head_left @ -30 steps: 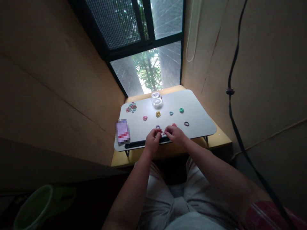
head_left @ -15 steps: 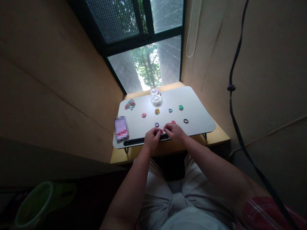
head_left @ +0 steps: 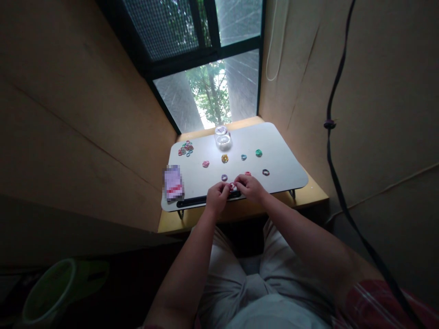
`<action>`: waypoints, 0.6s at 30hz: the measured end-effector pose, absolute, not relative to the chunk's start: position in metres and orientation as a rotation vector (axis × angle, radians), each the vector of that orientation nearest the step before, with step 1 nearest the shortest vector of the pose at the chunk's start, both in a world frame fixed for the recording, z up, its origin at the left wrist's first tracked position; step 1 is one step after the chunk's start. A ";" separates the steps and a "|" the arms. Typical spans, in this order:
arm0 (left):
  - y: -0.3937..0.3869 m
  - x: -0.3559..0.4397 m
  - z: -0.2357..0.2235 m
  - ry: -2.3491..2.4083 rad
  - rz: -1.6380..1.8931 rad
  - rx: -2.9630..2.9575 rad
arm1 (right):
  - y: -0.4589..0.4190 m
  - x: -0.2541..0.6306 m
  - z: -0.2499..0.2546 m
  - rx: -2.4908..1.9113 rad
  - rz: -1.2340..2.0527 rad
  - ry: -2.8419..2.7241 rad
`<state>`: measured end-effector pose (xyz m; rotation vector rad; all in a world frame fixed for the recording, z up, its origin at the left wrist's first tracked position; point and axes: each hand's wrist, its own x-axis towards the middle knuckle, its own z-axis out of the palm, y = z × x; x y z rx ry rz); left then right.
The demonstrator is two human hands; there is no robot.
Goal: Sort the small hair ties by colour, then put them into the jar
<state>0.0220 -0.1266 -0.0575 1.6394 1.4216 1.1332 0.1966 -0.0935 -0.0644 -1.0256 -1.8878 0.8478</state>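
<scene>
A small red hair tie [head_left: 232,186] is pinched between my left hand [head_left: 218,196] and my right hand [head_left: 250,186], above the front edge of the white table [head_left: 284,169]. Just beyond my fingers lie a purple hair tie [head_left: 224,177] and a red one [head_left: 247,173], the latter partly hidden by my right hand. Farther back, small groups sit apart by colour: pink [head_left: 206,164], yellow [head_left: 224,158], light blue [head_left: 243,157] and green [head_left: 259,153]. A dark hair tie [head_left: 265,172] rests to the right. At the back left is a mixed pile of hair ties [head_left: 185,148].
A clear plastic jar [head_left: 223,139] stands at the table's back edge. On the left lies a blurred purple packet [head_left: 173,183]. A black strip [head_left: 195,201] runs along the front edge. Walls close in on both sides, and a dark cord [head_left: 329,151] hangs at right.
The red hair tie between my fingertips now shows more plainly as a ring. My hands stay almost in place, while the whole view has shifted slightly.
</scene>
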 end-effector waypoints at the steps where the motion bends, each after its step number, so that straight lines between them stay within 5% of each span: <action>1: -0.127 0.022 -0.057 1.426 1.129 1.642 | -0.094 0.196 -0.064 -1.027 0.845 -1.885; 18: -0.127 0.021 -0.058 1.503 1.080 1.706 | -0.093 0.195 -0.065 -1.043 0.805 -1.916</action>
